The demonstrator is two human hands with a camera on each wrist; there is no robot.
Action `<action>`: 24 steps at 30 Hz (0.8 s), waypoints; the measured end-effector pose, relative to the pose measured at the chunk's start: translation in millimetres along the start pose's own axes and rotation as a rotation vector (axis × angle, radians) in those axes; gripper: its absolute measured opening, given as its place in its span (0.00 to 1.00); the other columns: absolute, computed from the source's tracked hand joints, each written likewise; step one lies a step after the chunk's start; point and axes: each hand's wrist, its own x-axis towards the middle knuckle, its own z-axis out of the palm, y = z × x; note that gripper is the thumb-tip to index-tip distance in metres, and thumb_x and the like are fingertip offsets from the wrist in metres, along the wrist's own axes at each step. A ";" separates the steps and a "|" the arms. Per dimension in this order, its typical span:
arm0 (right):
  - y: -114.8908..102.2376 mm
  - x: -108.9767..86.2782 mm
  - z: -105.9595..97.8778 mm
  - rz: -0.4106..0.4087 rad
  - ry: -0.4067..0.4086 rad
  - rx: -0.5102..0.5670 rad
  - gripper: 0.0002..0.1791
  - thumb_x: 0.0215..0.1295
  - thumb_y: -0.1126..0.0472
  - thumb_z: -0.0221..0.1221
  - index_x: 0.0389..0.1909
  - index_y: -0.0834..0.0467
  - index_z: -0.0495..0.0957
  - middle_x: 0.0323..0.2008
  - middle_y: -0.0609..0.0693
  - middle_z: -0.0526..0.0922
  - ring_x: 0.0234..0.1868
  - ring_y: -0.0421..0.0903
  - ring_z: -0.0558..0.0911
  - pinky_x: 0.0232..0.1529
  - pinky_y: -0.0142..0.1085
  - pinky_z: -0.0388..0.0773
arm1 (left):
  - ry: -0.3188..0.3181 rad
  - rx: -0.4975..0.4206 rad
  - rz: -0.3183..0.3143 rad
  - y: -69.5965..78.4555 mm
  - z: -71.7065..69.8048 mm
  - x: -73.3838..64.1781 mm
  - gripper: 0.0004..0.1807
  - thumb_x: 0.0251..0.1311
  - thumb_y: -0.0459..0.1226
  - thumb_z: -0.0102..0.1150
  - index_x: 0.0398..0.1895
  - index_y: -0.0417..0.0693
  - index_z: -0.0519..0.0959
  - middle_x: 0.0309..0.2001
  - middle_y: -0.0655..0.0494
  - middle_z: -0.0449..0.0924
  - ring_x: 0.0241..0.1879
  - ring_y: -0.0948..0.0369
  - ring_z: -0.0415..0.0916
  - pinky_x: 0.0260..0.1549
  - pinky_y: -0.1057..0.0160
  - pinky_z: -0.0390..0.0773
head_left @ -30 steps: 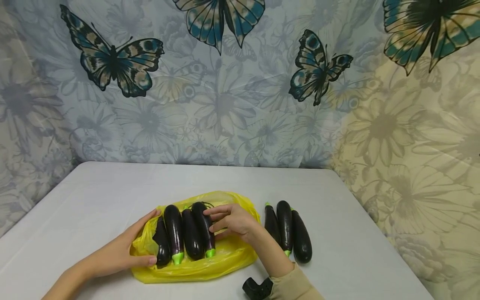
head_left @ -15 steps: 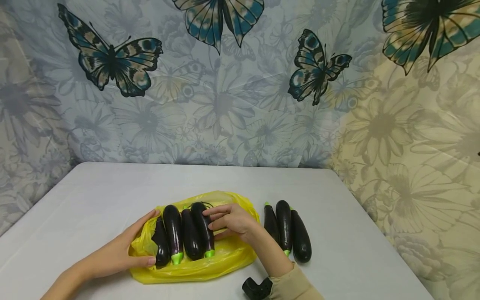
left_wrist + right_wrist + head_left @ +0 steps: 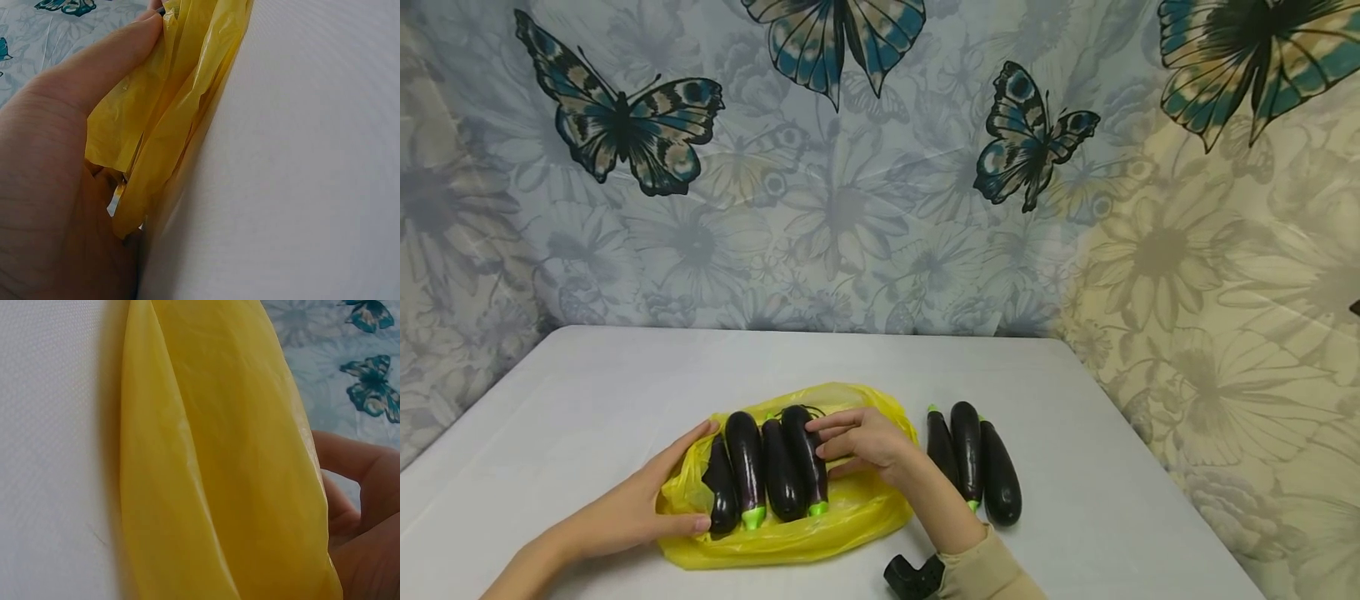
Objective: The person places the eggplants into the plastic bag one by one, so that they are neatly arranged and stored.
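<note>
A yellow plastic bag (image 3: pixel 850 525) lies on the table with its mouth spread wide. Inside it several dark eggplants (image 3: pixel 746 467) lie side by side. My left hand (image 3: pixel 625 508) holds the bag's left end, thumb near the lower end of the leftmost eggplant (image 3: pixel 723 492) and fingers along the far side. In the left wrist view, bunched yellow film (image 3: pixel 169 112) sits between thumb and fingers. My right hand (image 3: pixel 872 446) reaches over the bag, its relaxed fingertips touching the rightmost eggplant inside (image 3: pixel 803 454). The right thumb is hidden in the head view.
Several more eggplants (image 3: pixel 998 475) lie on the white table (image 3: pixel 700 358) right of the bag, partly behind my right forearm. A black curved object (image 3: pixel 910 577) shows by the beige sleeve (image 3: pixel 988 571). A butterfly-patterned cloth (image 3: pixel 850 250) hangs behind the table.
</note>
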 end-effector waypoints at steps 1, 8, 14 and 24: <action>0.0 -0.2 -0.3 0.000 0.000 0.001 0.19 0.57 0.74 0.65 0.51 0.62 0.84 0.49 0.58 0.80 0.44 0.52 0.82 0.42 0.52 0.82 | -0.001 -0.001 0.000 -0.2 0.2 -0.5 0.57 0.55 0.51 0.71 0.80 0.66 0.41 0.77 0.55 0.47 0.72 0.41 0.43 0.56 0.24 0.51; -1.1 -0.6 -1.5 -0.013 0.008 0.002 0.19 0.57 0.74 0.65 0.51 0.62 0.84 0.49 0.58 0.81 0.42 0.51 0.83 0.44 0.51 0.82 | 0.007 0.004 0.012 -0.5 -0.1 -0.6 0.57 0.55 0.50 0.71 0.80 0.64 0.41 0.77 0.55 0.48 0.71 0.42 0.44 0.57 0.24 0.51; -1.6 -2.1 -1.7 -0.015 0.003 0.008 0.19 0.57 0.73 0.65 0.51 0.63 0.84 0.49 0.58 0.81 0.41 0.52 0.83 0.44 0.51 0.82 | -0.004 0.001 0.011 0.1 -0.4 -1.0 0.57 0.55 0.50 0.71 0.80 0.65 0.41 0.77 0.54 0.47 0.71 0.41 0.43 0.56 0.24 0.51; -2.4 -2.7 -2.8 -0.020 0.008 -0.004 0.19 0.57 0.72 0.66 0.51 0.62 0.84 0.47 0.58 0.82 0.41 0.52 0.83 0.45 0.52 0.81 | 0.000 -0.004 0.011 1.9 0.3 -0.4 0.57 0.55 0.50 0.71 0.80 0.65 0.41 0.77 0.54 0.47 0.71 0.42 0.44 0.56 0.24 0.51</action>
